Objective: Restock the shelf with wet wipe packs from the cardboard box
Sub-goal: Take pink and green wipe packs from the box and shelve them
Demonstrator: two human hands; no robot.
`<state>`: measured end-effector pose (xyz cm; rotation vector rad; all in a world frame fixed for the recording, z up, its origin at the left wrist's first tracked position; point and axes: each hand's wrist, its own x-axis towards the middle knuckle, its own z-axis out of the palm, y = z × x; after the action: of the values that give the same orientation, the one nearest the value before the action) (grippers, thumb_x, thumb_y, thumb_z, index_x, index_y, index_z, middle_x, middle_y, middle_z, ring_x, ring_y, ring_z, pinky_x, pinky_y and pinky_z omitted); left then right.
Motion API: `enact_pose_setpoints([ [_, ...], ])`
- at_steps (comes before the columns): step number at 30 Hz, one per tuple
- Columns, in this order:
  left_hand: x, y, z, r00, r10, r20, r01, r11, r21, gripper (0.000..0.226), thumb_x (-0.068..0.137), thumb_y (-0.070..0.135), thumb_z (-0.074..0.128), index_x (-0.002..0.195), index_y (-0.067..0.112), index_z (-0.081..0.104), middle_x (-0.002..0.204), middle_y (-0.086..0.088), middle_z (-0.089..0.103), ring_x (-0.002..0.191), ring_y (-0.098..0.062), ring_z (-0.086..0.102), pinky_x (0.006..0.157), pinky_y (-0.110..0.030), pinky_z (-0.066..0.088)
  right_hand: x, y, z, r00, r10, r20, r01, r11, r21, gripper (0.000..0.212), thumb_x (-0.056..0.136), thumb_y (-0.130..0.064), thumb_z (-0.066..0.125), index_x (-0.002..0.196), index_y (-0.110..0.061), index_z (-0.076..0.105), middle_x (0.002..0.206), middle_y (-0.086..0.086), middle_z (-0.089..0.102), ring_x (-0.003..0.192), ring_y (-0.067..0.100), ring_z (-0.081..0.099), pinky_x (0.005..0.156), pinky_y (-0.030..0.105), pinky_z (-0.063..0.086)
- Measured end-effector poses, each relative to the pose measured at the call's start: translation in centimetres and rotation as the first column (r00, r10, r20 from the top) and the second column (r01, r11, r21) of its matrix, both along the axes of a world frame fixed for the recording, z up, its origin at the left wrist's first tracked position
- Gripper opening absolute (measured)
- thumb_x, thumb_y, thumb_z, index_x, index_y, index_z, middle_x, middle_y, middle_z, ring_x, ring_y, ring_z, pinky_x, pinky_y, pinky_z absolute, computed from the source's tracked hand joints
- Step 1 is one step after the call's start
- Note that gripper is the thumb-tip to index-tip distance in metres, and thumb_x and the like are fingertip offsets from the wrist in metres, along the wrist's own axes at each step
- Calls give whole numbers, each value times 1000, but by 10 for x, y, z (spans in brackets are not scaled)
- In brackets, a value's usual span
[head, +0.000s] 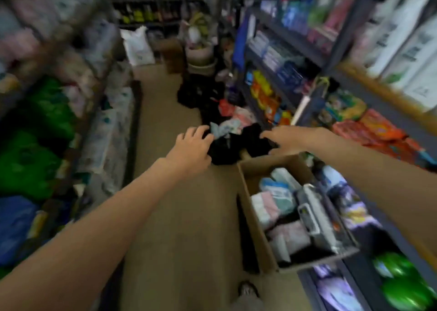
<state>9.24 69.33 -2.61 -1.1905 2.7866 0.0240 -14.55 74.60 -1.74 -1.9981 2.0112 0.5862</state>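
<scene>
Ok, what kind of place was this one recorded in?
Most likely a small shop aisle. Metal shelving on the right is crammed with packaged goods, stacked packs line the left, and an open cardboard box of wet wipe packs sits on the floor.

Both forearms are bare, no sleeves or jewellery showing (blurred), with a dark shoe (247, 288) below.

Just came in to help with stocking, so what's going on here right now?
A person stands in a shop aisle with both arms stretched forward. The left hand and right hand are empty, fingers relaxed, above dark bags on the floor. An open cardboard box of wet wipe packs sits by the right-hand shelf. No pack is in hand at this moment.
</scene>
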Motion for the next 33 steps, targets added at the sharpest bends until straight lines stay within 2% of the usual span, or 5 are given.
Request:
enact_pose_setpoints([
  [6, -93, 14, -99, 982, -166, 95, 124, 931, 344, 56, 93, 20, 45, 144, 13, 25, 145, -11, 29, 127, -32, 42, 101, -40, 37, -84, 48, -120, 961, -253, 110, 211, 932, 295, 62, 94, -35, 51, 146, -13, 25, 141, 13, 41, 124, 29, 45, 88, 31, 39],
  [12, -144, -11, -183, 983, -8, 181, -89, 848, 523, 48, 92, 17, 48, 139, 11, 37, 144, -13, 35, 127, -29, 42, 103, -35, 36, -86, 33, -245, 927, -322, 191, 271, 929, 253, 41, 94, -32, 49, 128, -11, 45, 128, 11, 52, 115, 28, 52, 92, 36, 43],
  [19, -156, -18, -257, 964, 191, 186, -265, 765, 587, 47, 92, 13, 47, 138, 10, 38, 141, -13, 37, 122, -31, 48, 95, -32, 40, -75, 1, -347, 968, 244, 61, -251, 949, 190, 105, 75, -41, 71, 149, -24, -2, 154, 19, 8, 141, 39, 14, 112, 54, 17],
  [24, -136, -12, -275, 934, 282, 219, -356, 693, 627, 48, 89, 11, 49, 136, 9, 40, 138, -13, 39, 122, -30, 47, 96, -30, 38, -85, -4, -358, 940, 306, 149, -318, 946, 59, 91, 73, -32, 67, 145, -28, 12, 129, 14, 34, 118, 33, 35, 95, 45, 34],
  [33, -154, -31, -240, 942, 317, 109, -291, 610, 737, 78, 84, 21, 65, 146, 11, 18, 149, -14, 30, 132, -31, 40, 107, -38, 37, -107, -27, -281, 881, -33, 472, -30, 992, 125, 73, 67, -39, 71, 128, -29, 32, 121, 7, 35, 115, 29, 37, 91, 41, 33],
])
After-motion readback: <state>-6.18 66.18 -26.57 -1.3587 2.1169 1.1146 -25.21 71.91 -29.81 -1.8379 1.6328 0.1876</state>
